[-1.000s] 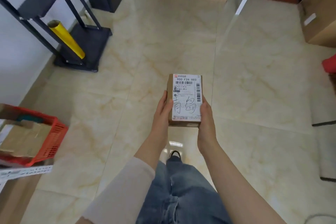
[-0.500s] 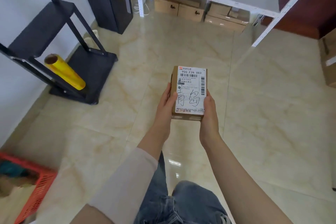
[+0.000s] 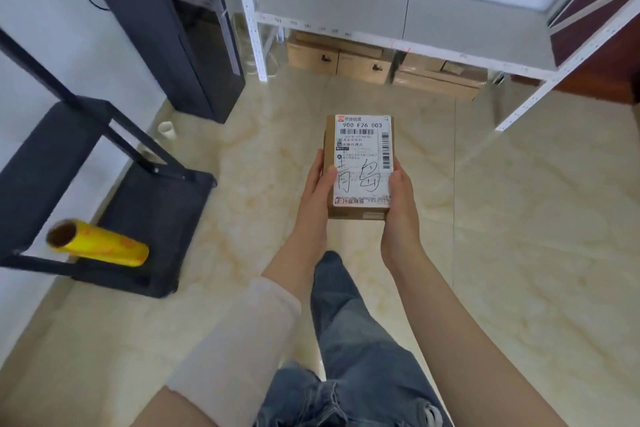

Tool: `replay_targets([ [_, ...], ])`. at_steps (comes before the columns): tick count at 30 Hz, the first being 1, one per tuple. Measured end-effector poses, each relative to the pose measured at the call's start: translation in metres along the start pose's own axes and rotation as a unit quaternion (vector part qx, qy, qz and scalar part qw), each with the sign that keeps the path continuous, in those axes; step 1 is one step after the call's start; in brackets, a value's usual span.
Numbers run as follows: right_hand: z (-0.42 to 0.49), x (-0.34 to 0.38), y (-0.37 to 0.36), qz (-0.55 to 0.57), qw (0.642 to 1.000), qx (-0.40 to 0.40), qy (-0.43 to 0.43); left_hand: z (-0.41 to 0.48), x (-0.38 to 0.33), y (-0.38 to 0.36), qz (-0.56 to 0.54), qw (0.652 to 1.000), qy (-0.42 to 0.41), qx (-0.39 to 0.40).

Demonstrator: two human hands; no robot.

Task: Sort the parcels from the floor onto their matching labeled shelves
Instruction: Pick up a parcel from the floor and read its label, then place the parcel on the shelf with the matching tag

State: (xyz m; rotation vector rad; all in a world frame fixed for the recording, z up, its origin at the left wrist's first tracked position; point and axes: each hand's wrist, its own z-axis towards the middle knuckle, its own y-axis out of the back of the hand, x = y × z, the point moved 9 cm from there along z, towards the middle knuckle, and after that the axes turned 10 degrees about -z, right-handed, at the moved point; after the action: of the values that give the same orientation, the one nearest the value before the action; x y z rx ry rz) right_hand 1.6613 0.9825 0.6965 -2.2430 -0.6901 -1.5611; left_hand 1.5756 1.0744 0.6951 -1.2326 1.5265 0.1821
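We see one parcel, a small brown carton with a single white shipping label on its top face, carried flat in front of us above the floor, roughly in the middle of the scene. Two hands hold it. The left hand grips its left side, thumb laid on the label's edge and fingers curled along and under the carton. The right hand grips the right side the same way, thumb on the top edge, fingers hidden beneath.

Around us we count one yellow roll, lying tilted on the black rack at near left, and one tall black cabinet at far left. There is one white metal shelf unit along the far side, with at least three cardboard boxes tucked under its lowest board.

The tiled floor lies open between the rack's right edge and the shelf's slanted leg at far right – wide room ahead and to the right. The parcel's far edge is well apart from the shelf's front rail, and its left side is clear of the rack.
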Motion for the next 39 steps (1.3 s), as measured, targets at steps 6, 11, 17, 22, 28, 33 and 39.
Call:
replay_targets([
  [6, 0.132, 0.06, -0.031, 0.008, 1.0, 0.008, -0.008, 0.13, -0.056, -0.037, 0.007, 1.0, -0.004, 0.008],
  [11, 0.227, 0.104, -0.084, 0.004, 1.0, 0.025, -0.01, 0.224, -0.114, -0.036, -0.012, 0.999, -0.018, -0.027],
  [17, 0.34, 0.156, -0.158, 0.011, 1.0, 0.009, 0.016, 0.356, -0.186, -0.026, -0.014, 0.999, -0.031, -0.01],
  [22, 0.418, 0.209, -0.231, 0.017, 0.999, -0.007, 0.032, 0.451, -0.261, -0.017, -0.004, 0.999, -0.029, 0.027],
  [28, 0.495, 0.274, -0.289, 0.031, 0.998, -0.025, 0.057, 0.537, -0.343, -0.026, 0.028, 0.997, -0.04, 0.057],
  [33, 0.548, 0.332, -0.311, -0.001, 0.995, -0.028, 0.096, 0.586, -0.403, -0.048, 0.138, 0.977, -0.1, 0.125],
  [39, 0.573, 0.419, -0.335, -0.142, 0.966, 0.043, 0.211, 0.619, -0.487, -0.078, 0.212, 0.942, -0.18, 0.186],
])
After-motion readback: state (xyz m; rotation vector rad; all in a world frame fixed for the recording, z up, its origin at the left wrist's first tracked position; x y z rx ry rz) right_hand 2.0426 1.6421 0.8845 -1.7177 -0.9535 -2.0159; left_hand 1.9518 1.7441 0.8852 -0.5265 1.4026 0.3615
